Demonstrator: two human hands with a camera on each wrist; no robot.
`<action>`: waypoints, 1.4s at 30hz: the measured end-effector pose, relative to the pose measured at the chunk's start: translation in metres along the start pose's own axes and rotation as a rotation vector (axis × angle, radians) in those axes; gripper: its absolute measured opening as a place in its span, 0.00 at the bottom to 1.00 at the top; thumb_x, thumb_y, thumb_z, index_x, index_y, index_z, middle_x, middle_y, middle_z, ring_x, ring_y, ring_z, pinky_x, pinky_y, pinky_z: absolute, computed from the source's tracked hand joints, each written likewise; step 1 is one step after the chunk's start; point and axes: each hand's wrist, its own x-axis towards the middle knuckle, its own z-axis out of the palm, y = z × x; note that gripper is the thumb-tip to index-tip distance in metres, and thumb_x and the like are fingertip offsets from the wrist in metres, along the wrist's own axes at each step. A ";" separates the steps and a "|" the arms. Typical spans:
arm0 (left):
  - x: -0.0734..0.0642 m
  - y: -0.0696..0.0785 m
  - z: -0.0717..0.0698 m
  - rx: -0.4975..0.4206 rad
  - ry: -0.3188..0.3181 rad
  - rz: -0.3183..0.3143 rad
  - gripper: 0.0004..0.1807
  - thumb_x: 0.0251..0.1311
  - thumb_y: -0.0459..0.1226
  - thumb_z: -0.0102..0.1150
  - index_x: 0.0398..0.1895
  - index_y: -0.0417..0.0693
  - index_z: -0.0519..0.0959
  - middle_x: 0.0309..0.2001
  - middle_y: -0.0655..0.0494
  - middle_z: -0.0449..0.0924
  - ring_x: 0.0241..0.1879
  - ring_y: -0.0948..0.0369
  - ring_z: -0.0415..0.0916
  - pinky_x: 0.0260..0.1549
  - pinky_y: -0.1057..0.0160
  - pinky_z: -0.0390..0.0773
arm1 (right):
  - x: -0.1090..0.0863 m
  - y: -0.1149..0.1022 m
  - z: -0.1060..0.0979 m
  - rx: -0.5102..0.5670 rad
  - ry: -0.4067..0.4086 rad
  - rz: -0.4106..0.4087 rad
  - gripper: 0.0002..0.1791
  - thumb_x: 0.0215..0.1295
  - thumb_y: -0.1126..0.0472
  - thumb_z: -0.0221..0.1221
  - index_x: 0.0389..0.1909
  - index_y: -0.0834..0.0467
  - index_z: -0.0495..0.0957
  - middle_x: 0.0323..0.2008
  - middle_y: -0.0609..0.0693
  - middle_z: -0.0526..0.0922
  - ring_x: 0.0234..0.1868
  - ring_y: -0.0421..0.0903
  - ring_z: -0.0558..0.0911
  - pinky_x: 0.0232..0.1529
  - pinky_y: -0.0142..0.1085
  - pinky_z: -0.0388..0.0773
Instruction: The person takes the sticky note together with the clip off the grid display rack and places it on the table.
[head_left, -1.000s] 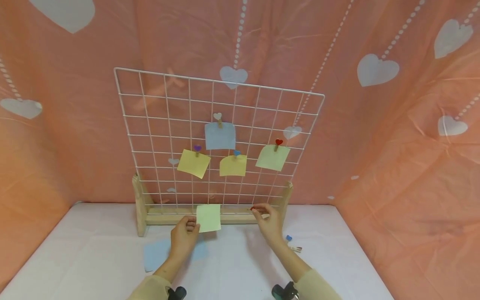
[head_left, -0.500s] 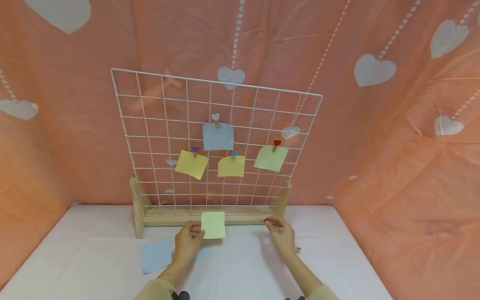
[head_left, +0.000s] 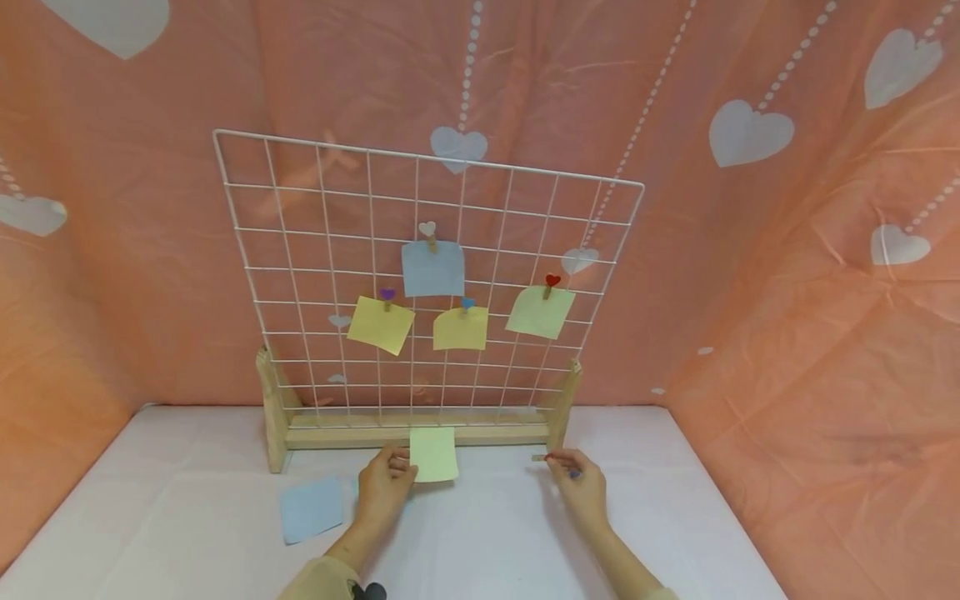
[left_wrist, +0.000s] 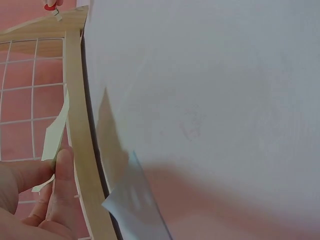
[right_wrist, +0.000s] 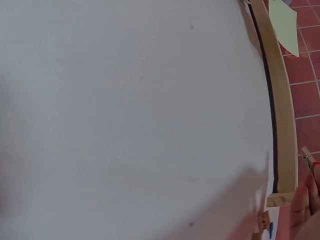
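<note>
A pale green sticky note [head_left: 433, 456] is pinched at its left edge by my left hand [head_left: 384, 493], just in front of the rack's wooden base. In the left wrist view the thumb and fingers hold this note [left_wrist: 55, 137] nearly edge-on. My right hand [head_left: 583, 493], near the base's right end, pinches a small wooden clothespin [head_left: 539, 457] with a red heart; the clothespin [right_wrist: 307, 156] points away from the fingertips in the right wrist view. Beside that hand a blue-heart clothespin [head_left: 575, 473] lies on the table, partly hidden.
Behind the hands stands a white wire grid [head_left: 315, 250] on a wooden base [head_left: 337, 437]. Clipped to it are a blue note [head_left: 433, 271], two yellow notes and a green note [head_left: 541, 313]. Blue paper [head_left: 311, 510] lies on the table left of my left hand.
Both hands have moved right and nearer to me, the right hand farther. The green note and red-heart clothespin have stayed in their grips. The head view has shifted slightly.
</note>
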 end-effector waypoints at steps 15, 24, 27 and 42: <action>-0.001 -0.008 0.016 0.026 -0.027 -0.051 0.12 0.49 0.24 0.63 0.38 0.30 0.76 0.29 0.45 0.81 0.28 0.55 0.81 0.25 0.64 0.80 | -0.010 0.015 -0.006 0.010 -0.033 0.103 0.07 0.56 0.67 0.65 0.36 0.64 0.82 0.29 0.57 0.85 0.24 0.33 0.77 0.27 0.26 0.75; -0.007 -0.008 0.019 0.009 -0.055 -0.089 0.13 0.49 0.24 0.62 0.39 0.27 0.74 0.26 0.42 0.80 0.20 0.57 0.81 0.21 0.66 0.80 | -0.016 0.017 -0.009 -0.042 -0.101 0.152 0.07 0.57 0.67 0.65 0.36 0.64 0.82 0.32 0.55 0.86 0.26 0.34 0.76 0.27 0.26 0.74; -0.008 -0.010 0.020 0.054 -0.048 -0.050 0.08 0.48 0.24 0.63 0.32 0.28 0.76 0.31 0.42 0.81 0.23 0.55 0.81 0.22 0.66 0.80 | -0.018 0.017 -0.009 -0.039 -0.103 0.150 0.07 0.56 0.68 0.65 0.36 0.65 0.82 0.33 0.56 0.86 0.27 0.35 0.77 0.28 0.26 0.75; -0.009 -0.014 0.017 0.109 -0.093 0.008 0.12 0.49 0.26 0.64 0.36 0.28 0.75 0.23 0.48 0.79 0.13 0.66 0.74 0.17 0.70 0.77 | -0.021 0.026 -0.014 -0.174 -0.114 0.122 0.07 0.53 0.67 0.66 0.34 0.62 0.82 0.29 0.53 0.86 0.23 0.35 0.75 0.24 0.26 0.71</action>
